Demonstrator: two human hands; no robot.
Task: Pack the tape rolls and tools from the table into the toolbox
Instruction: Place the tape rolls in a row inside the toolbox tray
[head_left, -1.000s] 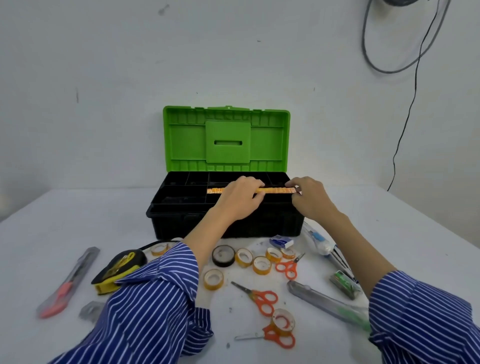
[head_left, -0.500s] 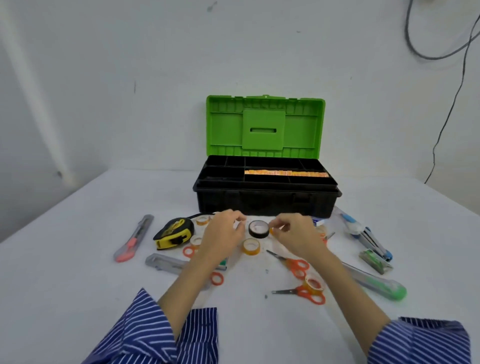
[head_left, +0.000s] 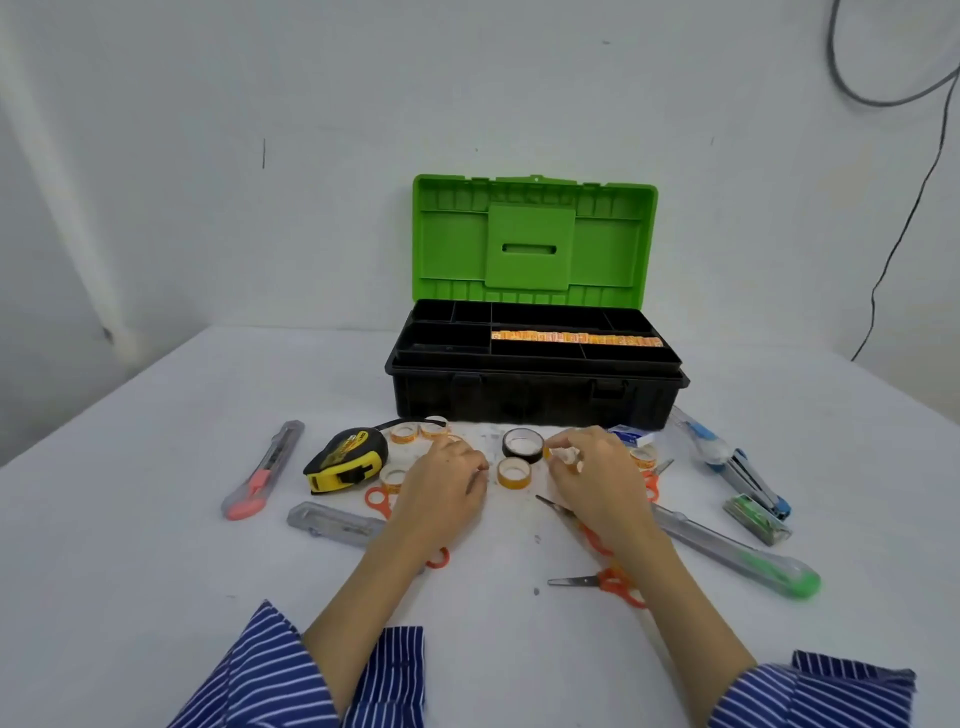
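Note:
The black toolbox (head_left: 535, 395) stands open at the back, its green lid (head_left: 532, 244) upright. An orange ruler (head_left: 576, 338) lies in its top tray. Small orange tape rolls (head_left: 514, 472) and a black tape roll (head_left: 522, 444) lie in front of the box. My right hand (head_left: 602, 483) pinches a small tape roll (head_left: 563, 455) just right of the black one. My left hand (head_left: 441, 491) is palm down with curled fingers beside the rolls; what its fingertips hold is hidden. Two more rolls (head_left: 404, 433) sit behind it.
A yellow tape measure (head_left: 345, 460), a red box cutter (head_left: 262, 473) and a grey cutter (head_left: 335, 522) lie on the left. Orange scissors (head_left: 602, 582), a green cutter (head_left: 737, 556), a blue stapler (head_left: 737, 467) and a staple box (head_left: 758, 519) lie on the right.
Both hands left the ruler in the toolbox tray and came down to the tape rolls on the table. The right hand has taken a small roll between its fingers.

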